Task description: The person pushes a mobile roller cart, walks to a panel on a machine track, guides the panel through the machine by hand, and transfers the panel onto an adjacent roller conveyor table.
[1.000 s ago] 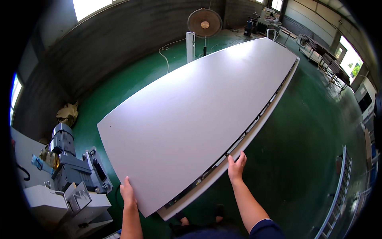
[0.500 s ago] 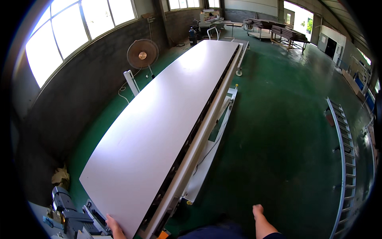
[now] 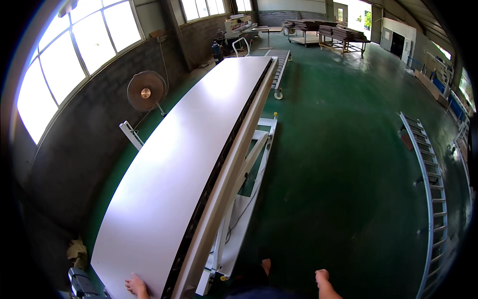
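A long, flat white panel point(image 3: 169, 169) stretches away from me on a lift table with a beige side beam point(image 3: 226, 184). My left hand point(image 3: 136, 285) lies on the panel's near end, fingers spread and holding nothing. Dark fittings line the gap between panel and beam. My right hand point(image 3: 322, 275) hangs over the green floor, well apart from the table; its fingers are curled in, with nothing visible in them. Under the beam show slanted white lift legs point(image 3: 251, 152) and a white base frame point(image 3: 234, 244) with a cable on it.
A fan point(image 3: 146, 92) and a white post point(image 3: 131, 135) stand left of the panel. Beyond its far end is a roller conveyor point(image 3: 281, 67). Another roller track point(image 3: 430, 194) runs along the right. Stacked dark boards point(image 3: 343, 34) rest on carts at the back. A grey machine point(image 3: 82, 284) sits near-left.
My left hand has gone from the panel's near edge onto its top. The view has shifted, the near machine is mostly out of sight, and more of the lift legs shows.
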### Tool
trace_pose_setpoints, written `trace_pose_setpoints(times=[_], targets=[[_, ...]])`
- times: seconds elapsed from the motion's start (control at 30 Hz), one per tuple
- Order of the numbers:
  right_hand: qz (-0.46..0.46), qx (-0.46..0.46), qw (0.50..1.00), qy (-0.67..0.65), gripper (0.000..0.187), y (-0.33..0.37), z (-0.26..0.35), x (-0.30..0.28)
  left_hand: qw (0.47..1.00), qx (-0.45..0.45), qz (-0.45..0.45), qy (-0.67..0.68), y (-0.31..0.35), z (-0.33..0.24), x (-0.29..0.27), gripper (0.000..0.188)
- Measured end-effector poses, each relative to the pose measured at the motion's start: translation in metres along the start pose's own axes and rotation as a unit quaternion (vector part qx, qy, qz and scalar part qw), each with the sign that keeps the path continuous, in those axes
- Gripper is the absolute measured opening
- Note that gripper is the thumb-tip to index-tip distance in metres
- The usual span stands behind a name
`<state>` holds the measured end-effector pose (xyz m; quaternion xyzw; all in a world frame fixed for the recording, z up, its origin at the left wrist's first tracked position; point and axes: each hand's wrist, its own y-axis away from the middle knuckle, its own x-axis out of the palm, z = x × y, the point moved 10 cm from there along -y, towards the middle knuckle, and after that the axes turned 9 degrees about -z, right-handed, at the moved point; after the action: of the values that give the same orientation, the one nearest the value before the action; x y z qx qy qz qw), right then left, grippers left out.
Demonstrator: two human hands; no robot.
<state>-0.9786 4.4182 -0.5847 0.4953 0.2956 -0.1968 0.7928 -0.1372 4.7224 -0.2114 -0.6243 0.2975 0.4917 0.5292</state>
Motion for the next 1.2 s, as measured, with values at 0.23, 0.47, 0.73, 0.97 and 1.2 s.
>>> trace_pose_setpoints(times=[0.23,0.47,0.73,0.97,1.2], targets=[[0.152,-0.230,0.961,-0.025,0.024,-0.011,0.226,0.070,0.952,0.270,0.012,0.141,0.128,-0.387,-0.069,0.065],[0.050,-0.056,0.972,-0.222,0.006,-0.118,0.364,-0.020,0.869,0.432,0.054,0.235,0.286,-0.718,-0.140,0.066],[0.037,0.083,0.985,-0.145,0.007,-0.289,0.433,0.004,0.830,0.487,0.018,0.269,0.400,-0.911,-0.170,0.062],[0.088,0.055,0.990,-0.095,0.010,-0.412,0.725,-0.010,0.892,0.395,0.006,0.219,0.428,-0.941,-0.180,0.054],[0.158,-0.299,0.927,-0.161,0.013,-0.409,1.219,-0.006,0.926,0.319,-0.049,0.198,0.457,-1.028,-0.201,0.050]])
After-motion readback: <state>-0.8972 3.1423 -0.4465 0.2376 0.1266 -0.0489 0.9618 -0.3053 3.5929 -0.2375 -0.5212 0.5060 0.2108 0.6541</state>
